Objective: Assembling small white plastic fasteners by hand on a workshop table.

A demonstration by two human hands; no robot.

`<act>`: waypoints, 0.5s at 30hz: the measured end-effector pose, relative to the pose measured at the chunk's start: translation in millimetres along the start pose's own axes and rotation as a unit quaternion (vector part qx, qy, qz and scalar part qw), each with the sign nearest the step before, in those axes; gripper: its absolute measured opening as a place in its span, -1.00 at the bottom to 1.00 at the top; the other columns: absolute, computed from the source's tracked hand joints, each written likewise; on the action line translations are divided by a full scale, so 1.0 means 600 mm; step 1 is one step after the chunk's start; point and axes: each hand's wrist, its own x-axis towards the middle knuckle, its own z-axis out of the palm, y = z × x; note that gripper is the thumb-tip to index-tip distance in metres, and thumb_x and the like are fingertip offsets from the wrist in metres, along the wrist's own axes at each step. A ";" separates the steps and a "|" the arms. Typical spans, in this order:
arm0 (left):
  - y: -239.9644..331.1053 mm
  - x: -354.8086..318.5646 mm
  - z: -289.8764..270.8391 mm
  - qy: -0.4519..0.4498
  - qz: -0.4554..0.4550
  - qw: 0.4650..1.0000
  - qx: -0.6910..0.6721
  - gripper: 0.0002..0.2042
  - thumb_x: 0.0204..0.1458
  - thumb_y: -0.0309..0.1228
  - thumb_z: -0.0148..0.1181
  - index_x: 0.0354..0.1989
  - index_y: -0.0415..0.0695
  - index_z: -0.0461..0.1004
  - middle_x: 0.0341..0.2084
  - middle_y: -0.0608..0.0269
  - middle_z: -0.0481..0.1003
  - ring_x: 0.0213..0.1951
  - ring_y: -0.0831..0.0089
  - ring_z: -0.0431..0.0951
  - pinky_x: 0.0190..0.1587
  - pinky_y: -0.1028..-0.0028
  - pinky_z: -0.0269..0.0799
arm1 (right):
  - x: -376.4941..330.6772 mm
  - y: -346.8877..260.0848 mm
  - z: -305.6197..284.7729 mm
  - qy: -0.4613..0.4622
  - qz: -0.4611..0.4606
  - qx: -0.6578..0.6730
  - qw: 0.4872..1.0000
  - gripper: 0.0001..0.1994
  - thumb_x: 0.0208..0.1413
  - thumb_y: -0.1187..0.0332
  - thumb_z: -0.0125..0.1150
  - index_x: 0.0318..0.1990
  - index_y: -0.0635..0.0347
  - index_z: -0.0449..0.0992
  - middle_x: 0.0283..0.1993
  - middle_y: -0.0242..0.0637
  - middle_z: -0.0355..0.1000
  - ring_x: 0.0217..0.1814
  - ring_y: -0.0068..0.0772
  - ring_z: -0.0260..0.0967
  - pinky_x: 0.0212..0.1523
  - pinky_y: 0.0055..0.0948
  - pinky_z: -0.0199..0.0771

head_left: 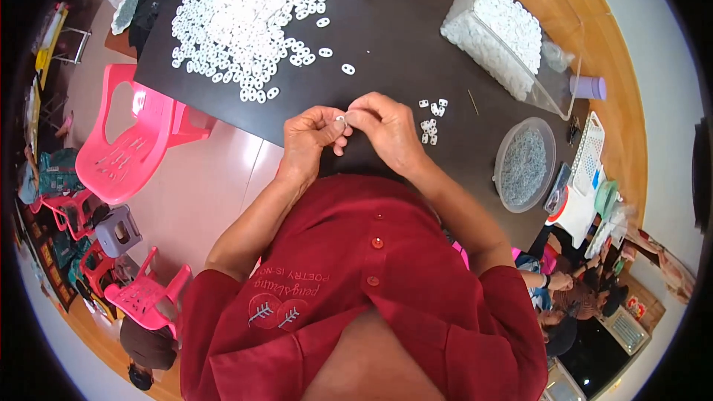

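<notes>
The left hand [306, 137] has thumb and fingers pinched together on a small white piece [341, 119], held just above the table's near edge. The right hand [390, 130] meets it from the right, its thumb and forefinger brought close; whether they clamp the piece too, or something finer, I cannot tell (the fingertips cover most of it)

Just right of the hands, a few white pieces [429, 125] lie in two loose clusters on the dark table [401, 37]; I take these for the handled ones, though they are too small to be sure. A thin rod [473, 102] lies beyond them, and a round tub [498, 167] of grey-blue bits stands farther right

To the far left spreads a large heap of white two-holed pieces [238, 18], with more in the clear bin [475, 41] at far right. By that balance, little looks done and most is left
</notes>
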 end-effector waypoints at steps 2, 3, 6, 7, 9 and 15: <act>0.004 0.005 -0.009 0.016 -0.008 1.000 -0.023 -0.93 0.03 -0.56 0.10 -0.35 -0.30 0.45 -0.53 0.18 0.49 -0.57 0.56 0.42 -0.55 0.59 0.37 | 0.022 0.008 -0.009 0.028 -0.018 -0.053 0.998 -0.93 -0.04 0.51 0.16 -0.38 0.32 0.48 -0.45 -0.30 0.43 -0.38 -0.55 0.38 -0.34 -0.54 0.38; 0.006 0.007 -0.014 0.024 -0.006 0.999 -0.041 -0.93 0.03 -0.56 0.10 -0.34 -0.31 0.45 -0.52 0.16 0.49 -0.57 0.54 0.44 -0.54 0.58 0.38 | 0.035 0.015 -0.012 0.060 -0.034 -0.105 0.992 -0.91 -0.05 0.50 0.15 -0.36 0.30 0.49 -0.44 -0.27 0.43 -0.38 -0.49 0.40 -0.34 -0.50 0.38; 0.017 0.010 -0.025 0.042 -0.003 0.998 -0.055 -0.92 0.03 -0.56 0.09 -0.33 -0.31 0.45 -0.51 0.12 0.50 -0.57 0.52 0.45 -0.54 0.57 0.39 | 0.080 0.044 -0.002 0.114 -0.109 -0.251 0.955 -0.85 -0.11 0.47 0.17 -0.32 0.22 0.51 -0.44 -0.21 0.41 -0.35 -0.24 0.36 -0.29 -0.33 0.35; 0.021 0.011 -0.027 0.050 -0.003 0.998 -0.049 -0.91 0.04 -0.55 0.09 -0.32 -0.32 0.45 -0.51 0.11 0.50 -0.57 0.51 0.46 -0.54 0.57 0.39 | 0.093 0.054 0.003 0.136 -0.141 -0.318 0.927 -0.84 -0.12 0.46 0.18 -0.30 0.20 0.52 -0.44 -0.20 0.40 -0.33 -0.18 0.33 -0.28 -0.28 0.34; 0.028 0.012 -0.031 0.056 -0.002 0.996 -0.062 -0.90 0.04 -0.55 0.09 -0.31 -0.32 0.45 -0.50 0.11 0.50 -0.57 0.51 0.46 -0.54 0.57 0.40 | 0.109 0.063 0.016 0.126 -0.149 -0.349 0.916 -0.81 -0.15 0.46 0.20 -0.29 0.15 0.52 -0.44 -0.21 0.36 -0.32 -0.15 0.28 -0.28 -0.23 0.32; 0.031 0.018 -0.032 0.065 -0.005 0.994 -0.082 -0.88 0.03 -0.52 0.12 -0.30 -0.33 0.45 -0.49 0.10 0.51 -0.58 0.51 0.47 -0.54 0.56 0.41 | 0.120 0.076 0.026 0.086 -0.182 -0.435 0.878 -0.88 -0.18 0.47 0.22 -0.40 0.14 0.50 -0.39 -0.23 0.32 -0.30 -0.15 0.28 -0.32 -0.25 0.33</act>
